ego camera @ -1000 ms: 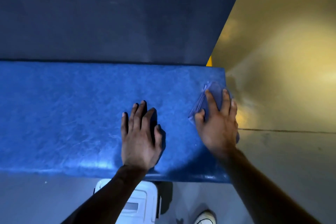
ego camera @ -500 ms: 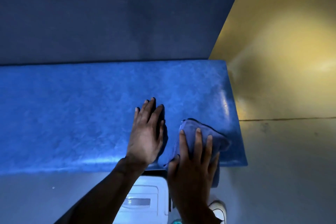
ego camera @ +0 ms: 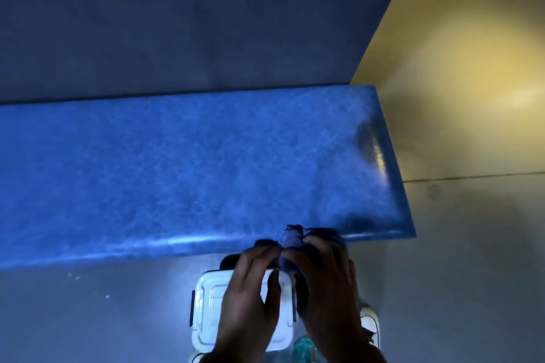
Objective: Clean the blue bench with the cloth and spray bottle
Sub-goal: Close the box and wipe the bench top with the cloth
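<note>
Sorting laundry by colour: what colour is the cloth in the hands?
Blue-purple, seen in the head view: the cloth is bunched between both hands.

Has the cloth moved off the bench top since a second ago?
Yes. The cloth came from the blue bench top's right end toward its front edge, now bunched between both hands there.

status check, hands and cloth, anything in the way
Left hand and right hand both grip the bunched cloth at the blue bench front edge. White lidded box on the floor below. Bench top bare.
</note>
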### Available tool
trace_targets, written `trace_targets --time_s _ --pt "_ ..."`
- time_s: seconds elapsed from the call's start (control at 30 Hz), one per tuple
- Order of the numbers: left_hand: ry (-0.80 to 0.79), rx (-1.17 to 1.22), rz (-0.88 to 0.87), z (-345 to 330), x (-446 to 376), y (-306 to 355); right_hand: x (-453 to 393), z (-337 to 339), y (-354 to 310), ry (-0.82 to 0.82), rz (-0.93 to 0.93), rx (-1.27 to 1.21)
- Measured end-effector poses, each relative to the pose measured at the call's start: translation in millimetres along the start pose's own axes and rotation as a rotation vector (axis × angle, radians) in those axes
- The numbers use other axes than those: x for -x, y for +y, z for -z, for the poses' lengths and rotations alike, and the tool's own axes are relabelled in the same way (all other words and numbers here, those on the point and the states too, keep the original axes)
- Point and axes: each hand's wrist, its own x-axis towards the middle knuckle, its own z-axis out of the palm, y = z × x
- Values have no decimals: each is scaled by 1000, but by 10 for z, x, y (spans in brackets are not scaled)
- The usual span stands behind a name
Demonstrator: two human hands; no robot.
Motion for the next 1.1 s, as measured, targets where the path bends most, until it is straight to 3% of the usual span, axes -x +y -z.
trace_targets --time_s 0.17,0.23,0.37,0.53,0.67,0.77,0.9,1.0,1.1 --pt "-152 613 699 -89 393 113 535 49 -174 78 -270 -227" --pt "-268 811 883 -93 496 235 746 45 -186 168 -326 -297" --pt "-331 764 764 -153 723 415 1019 91 -111 128 -528 -623" --pt "-330 898 756 -426 941 509 1005 556 59 -2 -540 -763" --pt "-240 852 729 -718 1057 553 1110 605 347 -43 -560 -643" --pt "-127 913 701 -908 927 718 974 692 576 54 -378 -450" --pt "-56 677 318 -986 338 961 224 844 853 86 -78 -228" --pt "1 453 51 -1063 -240 1005 -331 866 963 77 -11 -108" --pt "75 49 -120 -1134 -704 943 -697 763 1107 54 -8 -10"
